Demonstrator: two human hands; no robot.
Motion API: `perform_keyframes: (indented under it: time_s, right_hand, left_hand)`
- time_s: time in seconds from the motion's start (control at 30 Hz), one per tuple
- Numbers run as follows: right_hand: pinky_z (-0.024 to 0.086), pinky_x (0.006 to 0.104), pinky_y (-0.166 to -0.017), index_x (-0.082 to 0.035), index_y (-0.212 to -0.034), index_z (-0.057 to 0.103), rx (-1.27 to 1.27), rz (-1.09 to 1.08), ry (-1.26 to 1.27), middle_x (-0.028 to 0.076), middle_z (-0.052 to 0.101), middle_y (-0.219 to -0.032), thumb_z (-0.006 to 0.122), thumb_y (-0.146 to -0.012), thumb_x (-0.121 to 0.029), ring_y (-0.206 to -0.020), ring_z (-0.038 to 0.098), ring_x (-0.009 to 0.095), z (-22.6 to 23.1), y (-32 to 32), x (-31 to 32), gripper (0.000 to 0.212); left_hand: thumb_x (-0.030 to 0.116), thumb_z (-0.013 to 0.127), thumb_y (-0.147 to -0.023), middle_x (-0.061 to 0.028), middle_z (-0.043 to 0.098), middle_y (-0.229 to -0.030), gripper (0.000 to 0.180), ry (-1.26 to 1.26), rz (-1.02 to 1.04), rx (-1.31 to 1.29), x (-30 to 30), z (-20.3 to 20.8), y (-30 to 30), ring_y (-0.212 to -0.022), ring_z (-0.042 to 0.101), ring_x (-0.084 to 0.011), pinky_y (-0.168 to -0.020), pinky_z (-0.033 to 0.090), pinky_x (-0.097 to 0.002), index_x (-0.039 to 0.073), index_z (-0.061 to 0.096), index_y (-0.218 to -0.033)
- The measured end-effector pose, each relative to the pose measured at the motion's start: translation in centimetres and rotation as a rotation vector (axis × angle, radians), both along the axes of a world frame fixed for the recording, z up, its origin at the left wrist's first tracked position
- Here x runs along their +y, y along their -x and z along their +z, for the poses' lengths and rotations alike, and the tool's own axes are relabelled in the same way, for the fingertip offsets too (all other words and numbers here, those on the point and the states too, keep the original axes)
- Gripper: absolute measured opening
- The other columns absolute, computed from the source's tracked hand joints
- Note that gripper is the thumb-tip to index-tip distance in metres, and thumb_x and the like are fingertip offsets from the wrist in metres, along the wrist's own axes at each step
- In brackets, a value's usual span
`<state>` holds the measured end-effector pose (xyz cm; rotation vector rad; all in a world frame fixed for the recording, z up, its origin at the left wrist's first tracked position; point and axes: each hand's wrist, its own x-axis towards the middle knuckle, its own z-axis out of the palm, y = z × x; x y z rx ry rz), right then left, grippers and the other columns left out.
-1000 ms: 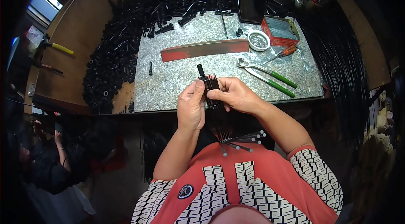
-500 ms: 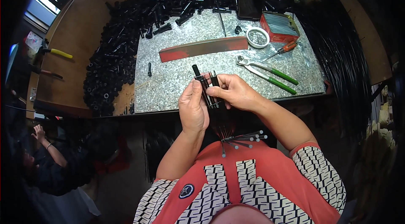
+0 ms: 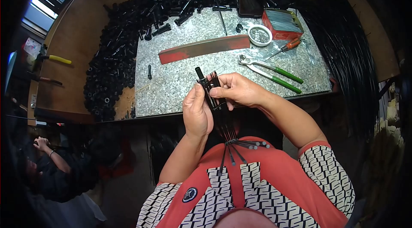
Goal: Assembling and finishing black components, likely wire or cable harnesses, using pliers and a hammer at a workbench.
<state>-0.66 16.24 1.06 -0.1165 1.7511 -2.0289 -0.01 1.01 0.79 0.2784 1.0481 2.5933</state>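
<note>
My left hand (image 3: 197, 114) is closed around a black umbrella frame (image 3: 222, 123), its thumb along a short black tube (image 3: 199, 73) that sticks up at the top. Its thin ribs run down toward my body and fan out into grey-tipped ends (image 3: 233, 160) against my red shirt. From the right, my right hand (image 3: 242, 92) pinches the upper ends of several ribs between thumb and fingers, beside the tube. The exact joint between the fingertips is too small to make out.
On the speckled board (image 3: 171, 86) lie a curved red-brown strip (image 3: 204, 49), green-handled pincers (image 3: 274, 73), a screwdriver (image 3: 291, 44), a white bowl (image 3: 260, 35) and a red box (image 3: 281, 24). Black plastic parts (image 3: 116, 56) heap up left and behind. Long black rods (image 3: 343, 43) hang right. Another person's hand (image 3: 41, 143) shows lower left.
The ribs' grey-tipped ends have swung lower and spread differently. My right fingers have shifted slightly along the rib tops, while my left hand keeps its hold. The view has moved a little.
</note>
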Motion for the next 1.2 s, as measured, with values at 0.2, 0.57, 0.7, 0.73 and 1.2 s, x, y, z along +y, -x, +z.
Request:
perform_keyframes:
  time_s: [0.2,0.57,0.7,0.73,1.2]
  right_hand:
    - [0.041,0.0203,-0.040,-0.004,-0.077,0.057,-0.049,-0.002,0.020,0.003,0.061,-0.069,0.066,-0.087,-0.029,-0.047,0.054,0.008,0.0,0.6,0.0,0.028]
    - [0.042,0.0245,-0.046,0.002,-0.088,0.057,0.140,-0.063,-0.366,0.004,0.057,-0.064,0.055,-0.094,-0.030,-0.051,0.053,0.010,1.1,-0.9,-1.3,0.032]
    - [0.043,0.0344,-0.049,0.004,-0.077,0.061,0.285,0.056,-0.648,0.013,0.055,-0.057,0.058,-0.091,-0.031,-0.051,0.055,0.017,2.9,-0.1,-0.4,0.037]
    - [0.042,0.0382,-0.051,0.003,-0.073,0.062,0.288,0.193,-0.761,0.017,0.054,-0.057,0.061,-0.088,-0.031,-0.051,0.056,0.021,4.2,0.3,0.5,0.038]
    - [0.044,0.0389,-0.089,-0.002,-0.111,0.060,1.083,0.003,-1.218,0.015,0.057,-0.103,0.061,-0.083,-0.007,-0.102,0.053,0.032,4.0,18.8,2.5,0.028]
  left_hand:
    - [0.025,0.033,-0.102,-0.0143,0.062,-0.096,0.039,0.085,0.145,-0.053,0.8,-0.5,0.1,-0.080,0.062,-0.0172,-0.064,0.053,-0.0273,-0.006,0.054,-0.114]
    - [0.023,0.037,-0.101,-0.0170,0.061,-0.114,0.036,0.056,0.084,-0.097,0.0,-1.6,0.6,-0.104,0.059,-0.0204,-0.093,0.045,-0.0331,-0.005,0.055,-0.114]
    - [0.025,0.038,-0.101,-0.0175,0.062,-0.112,0.035,0.012,0.054,-0.122,-0.1,-2.0,1.1,-0.103,0.060,-0.0215,-0.092,0.046,-0.0331,-0.003,0.056,-0.111]
    - [0.025,0.040,-0.101,-0.0148,0.064,-0.104,0.031,-0.020,0.030,-0.148,-0.1,-1.5,1.2,-0.095,0.061,-0.0172,-0.086,0.048,-0.0297,-0.001,0.054,-0.110]
    - [0.032,0.034,-0.101,-0.0084,0.059,-0.100,0.044,-0.034,-0.141,-0.031,-0.7,-1.7,1.8,-0.084,0.058,-0.0118,-0.075,0.047,-0.0264,0.000,0.043,-0.130]
